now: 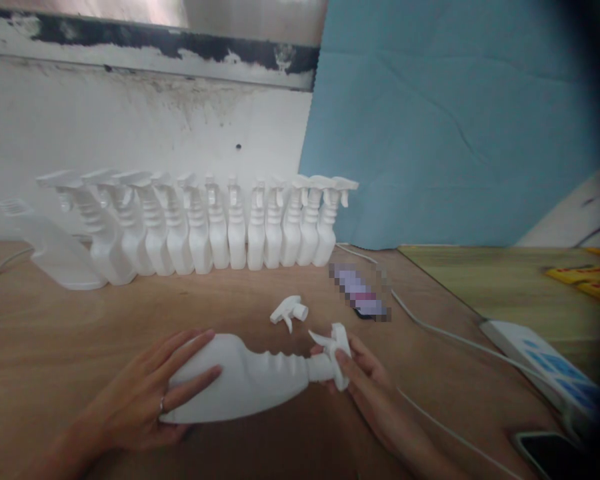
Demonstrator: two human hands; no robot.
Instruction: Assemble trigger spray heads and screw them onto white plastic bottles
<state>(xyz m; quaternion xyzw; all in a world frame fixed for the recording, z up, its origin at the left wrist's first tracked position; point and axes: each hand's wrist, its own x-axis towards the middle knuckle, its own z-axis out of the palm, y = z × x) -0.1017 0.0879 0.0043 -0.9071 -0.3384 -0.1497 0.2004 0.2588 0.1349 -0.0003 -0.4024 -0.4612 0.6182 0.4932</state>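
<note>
Basically it all hangs on one line: the white bottle is held on its side btwn the two hands, long axis running L-R across the person's front, base at L, neck at R. L hand is wrapped round the base end, fingers spread over the body; R hand has hold of the spray head at the neck, so it's the nearer one to the joint. Hands well apart, one per end. Head sits roughly in line w/ the neck, its trigger lever pointing back L & away from the person; can't tell if it's fully seated. IMO keeping head & neck coaxial is what counts. Spare spray head lies on the table just beyond the neck; row of bottles stands farther back, nr the wall.
</note>
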